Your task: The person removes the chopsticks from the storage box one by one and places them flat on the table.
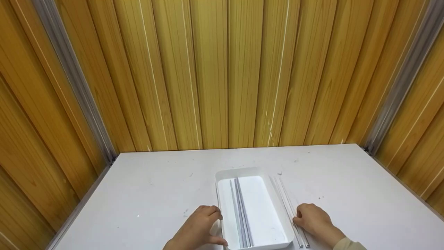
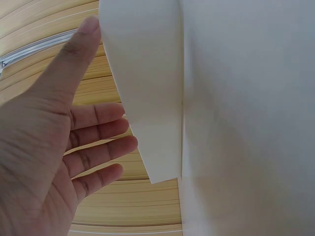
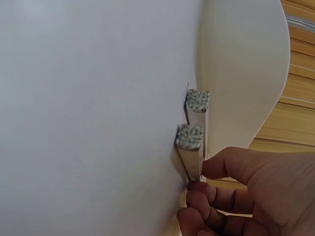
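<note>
A white rectangular tray (image 1: 265,208) stands on the white table, with several slim metal chopsticks (image 1: 241,215) lying lengthwise along its left half. My left hand (image 1: 201,225) is at the tray's left side, its thumb near the front corner. In the left wrist view the fingers (image 2: 101,152) are loosely extended, and the thumb touches the tray's wall (image 2: 142,98). Two more metal chopsticks (image 1: 286,199) lie outside, along the tray's right wall. My right hand (image 1: 314,218) pinches the outer chopstick (image 3: 190,136) between thumb and fingers; the other chopstick (image 3: 198,100) lies beside it, against the tray.
The white tabletop (image 1: 156,187) extends around the tray and bears small dark marks. Wood-patterned panels (image 1: 208,76) enclose the back and sides, with grey metal posts (image 1: 79,80) at the corners.
</note>
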`<state>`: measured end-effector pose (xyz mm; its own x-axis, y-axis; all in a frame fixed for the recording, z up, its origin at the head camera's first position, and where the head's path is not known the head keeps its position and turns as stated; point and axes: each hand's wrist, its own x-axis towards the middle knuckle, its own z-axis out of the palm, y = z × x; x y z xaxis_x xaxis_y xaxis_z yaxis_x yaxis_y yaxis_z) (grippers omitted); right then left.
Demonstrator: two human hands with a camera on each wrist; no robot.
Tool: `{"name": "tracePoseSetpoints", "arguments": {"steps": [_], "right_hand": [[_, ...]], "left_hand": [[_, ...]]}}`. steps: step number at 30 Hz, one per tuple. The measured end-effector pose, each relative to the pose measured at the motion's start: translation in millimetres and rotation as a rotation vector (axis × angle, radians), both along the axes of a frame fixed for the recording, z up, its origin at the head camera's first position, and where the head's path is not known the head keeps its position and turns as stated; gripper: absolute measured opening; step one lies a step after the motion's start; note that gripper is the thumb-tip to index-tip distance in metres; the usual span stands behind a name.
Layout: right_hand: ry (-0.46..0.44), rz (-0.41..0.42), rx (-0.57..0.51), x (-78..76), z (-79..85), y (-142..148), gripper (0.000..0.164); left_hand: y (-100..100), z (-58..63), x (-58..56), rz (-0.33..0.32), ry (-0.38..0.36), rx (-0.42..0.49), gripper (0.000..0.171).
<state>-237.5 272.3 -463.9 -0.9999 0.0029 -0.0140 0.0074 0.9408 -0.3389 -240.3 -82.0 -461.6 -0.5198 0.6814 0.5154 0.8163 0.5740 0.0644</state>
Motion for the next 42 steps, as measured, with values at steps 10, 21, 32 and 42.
{"name": "tracePoseSetpoints", "arguments": {"steps": [10, 21, 32, 42], "right_hand": [[-0.002, 0.0, 0.009, 1.8, 2.4, -1.4, 0.025], [-0.014, -0.014, -0.012, 1.2, 4.7, 0.4, 0.023], [0.016, -0.002, -0.019, -0.1, 9.8, 2.3, 0.021], [0.037, 0.0, -0.021, -3.2, 13.5, 1.6, 0.014]], "left_hand": [[0.1, -1.5, -0.7, -0.015, 0.038, 0.006, 0.059], [0.1, 0.8, 0.1, -0.001, 0.047, -0.018, 0.059], [0.4, 1.1, -0.2, 0.009, 0.027, -0.036, 0.061], [1.0, 1.0, 1.0, 0.045, -0.041, -0.058, 0.062]]}}
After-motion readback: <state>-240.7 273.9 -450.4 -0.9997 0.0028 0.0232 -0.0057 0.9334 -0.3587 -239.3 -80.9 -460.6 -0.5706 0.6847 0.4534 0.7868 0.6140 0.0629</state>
